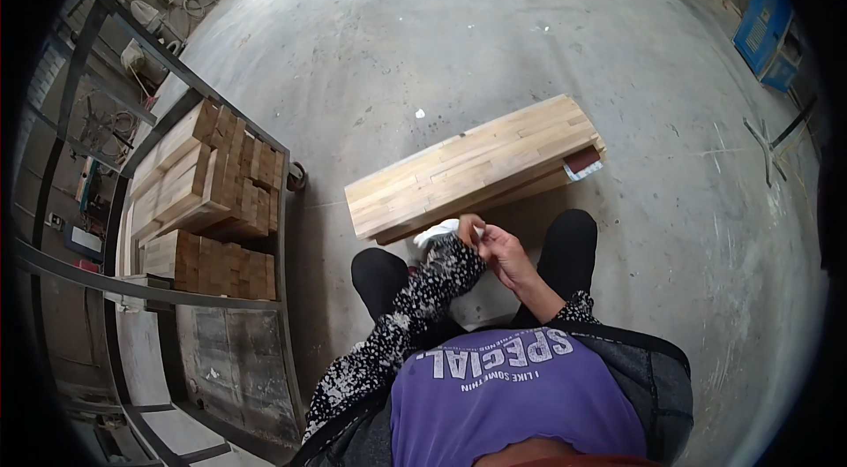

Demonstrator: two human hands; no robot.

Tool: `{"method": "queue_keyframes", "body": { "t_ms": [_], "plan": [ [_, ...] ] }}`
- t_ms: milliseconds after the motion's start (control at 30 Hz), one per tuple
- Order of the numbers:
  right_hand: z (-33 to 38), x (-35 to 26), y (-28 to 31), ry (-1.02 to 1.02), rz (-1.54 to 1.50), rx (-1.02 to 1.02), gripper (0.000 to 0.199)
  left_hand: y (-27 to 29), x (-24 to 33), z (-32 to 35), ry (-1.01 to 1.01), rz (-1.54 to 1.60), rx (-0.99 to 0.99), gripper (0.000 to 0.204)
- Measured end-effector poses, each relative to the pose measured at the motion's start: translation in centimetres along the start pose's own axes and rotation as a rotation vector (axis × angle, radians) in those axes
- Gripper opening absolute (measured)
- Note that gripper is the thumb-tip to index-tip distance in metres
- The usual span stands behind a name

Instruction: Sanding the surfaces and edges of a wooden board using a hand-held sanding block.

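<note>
Concrete floor (397,43) biggest, then metal rack (212,298) at L w/ stacked lumber (203,176). Wood panel (468,167) sits low on the floor, just ahead of the person's knees, slightly askew.

Smaller: R hand (503,257), bare, fingers drawn in narrow, meeting L hand (468,229) at the end of the patterned sleeve (423,295). Can't tell if R pinches anything; L mostly hidden, grip unclear.

Smallest: white item (436,231), prob. glove or cloth, at L hand's outer side, by panel's near edge; R hand is opp. side.

Step now: prob. adjusting something at L wrist/hand. Next move prob. calls for fine fingertip work, L arm steady.
</note>
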State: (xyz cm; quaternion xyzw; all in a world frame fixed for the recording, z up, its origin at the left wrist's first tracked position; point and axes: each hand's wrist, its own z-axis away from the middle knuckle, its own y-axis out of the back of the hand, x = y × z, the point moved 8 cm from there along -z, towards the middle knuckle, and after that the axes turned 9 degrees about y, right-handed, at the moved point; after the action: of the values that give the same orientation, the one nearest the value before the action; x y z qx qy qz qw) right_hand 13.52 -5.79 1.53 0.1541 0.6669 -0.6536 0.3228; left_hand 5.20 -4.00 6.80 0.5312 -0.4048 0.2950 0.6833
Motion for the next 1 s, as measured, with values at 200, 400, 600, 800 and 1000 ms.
{"method": "queue_keyframes", "body": {
  "t_ms": [200, 400, 600, 800, 1000],
  "plan": [
    [-2.0, -2.4, -0.1, 0.311, 0.996, -0.325, 0.020, -1.5, 4.1, 1.9, -0.317, -0.208, -0.069, 0.028],
    [-3.3, -4.5, -2.7, -0.152, -0.480, 0.008, 0.028, -3.3, 3.1, 1.9, -0.128, -0.157, -0.160, 0.026],
    [-4.3, -6.5, -6.9, 0.075, -0.374, -0.195, 0.029, -3.8, 6.5, 2.6, -0.458, -0.132, 0.018, 0.015],
    [-6.1, -7.5, -7.0, 0.246, -0.164, -0.286, 0.030, -4.9, 7.5, 3.6, -0.449, -0.429, -0.073, 0.014],
    [-5.0, -8.4, -8.4, 0.265, -0.083, -0.359, 0.031, -5.8, 7.8, 3.9, -0.437, -0.547, -0.164, 0.014]
  ]
}}
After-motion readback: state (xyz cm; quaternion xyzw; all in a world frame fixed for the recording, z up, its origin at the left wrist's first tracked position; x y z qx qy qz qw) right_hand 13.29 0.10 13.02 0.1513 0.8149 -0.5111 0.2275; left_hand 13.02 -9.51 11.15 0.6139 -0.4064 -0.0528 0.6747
